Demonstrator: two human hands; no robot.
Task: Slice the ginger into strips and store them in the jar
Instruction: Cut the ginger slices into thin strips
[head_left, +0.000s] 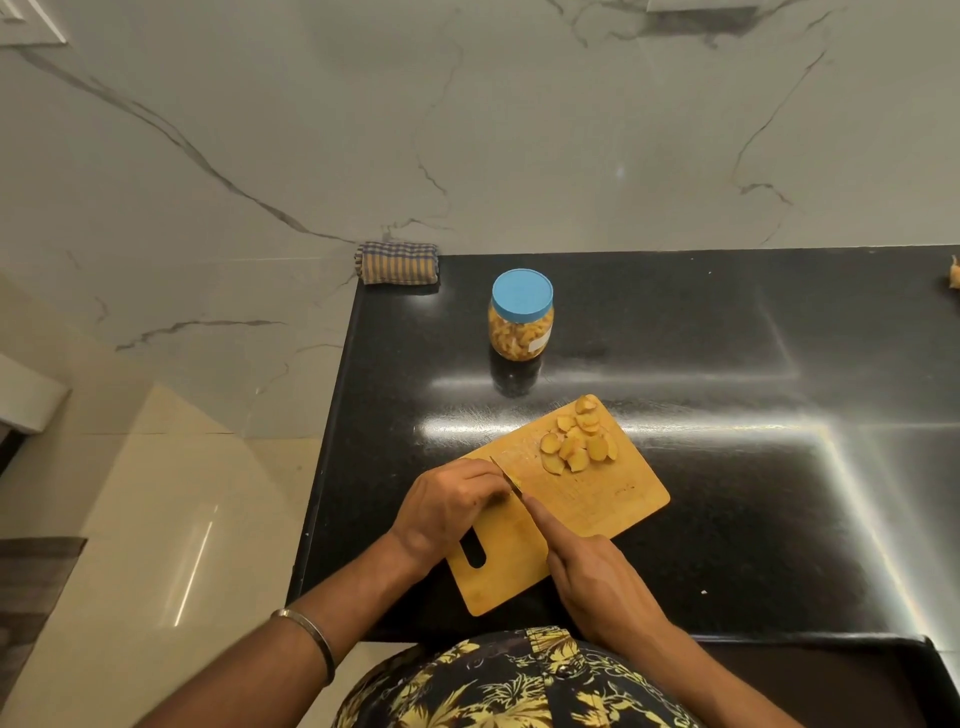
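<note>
A wooden cutting board (613, 509) lies at an angle on the black counter. A pile of round ginger slices (576, 441) sits at its far end. My left hand (447, 506) rests on the board's left edge with curled fingers over something hidden beneath them. My right hand (597, 582) grips a knife (506, 475), forefinger stretched along the blade, whose tip points away next to the left fingers. Behind the board stands a clear jar (521, 317) with a blue lid on it, filled with yellowish pieces.
A folded checked cloth (397, 263) lies at the counter's back left corner. A small tan object (954, 275) shows at the right edge. The black counter (779, 364) drops off on the left to a tiled floor.
</note>
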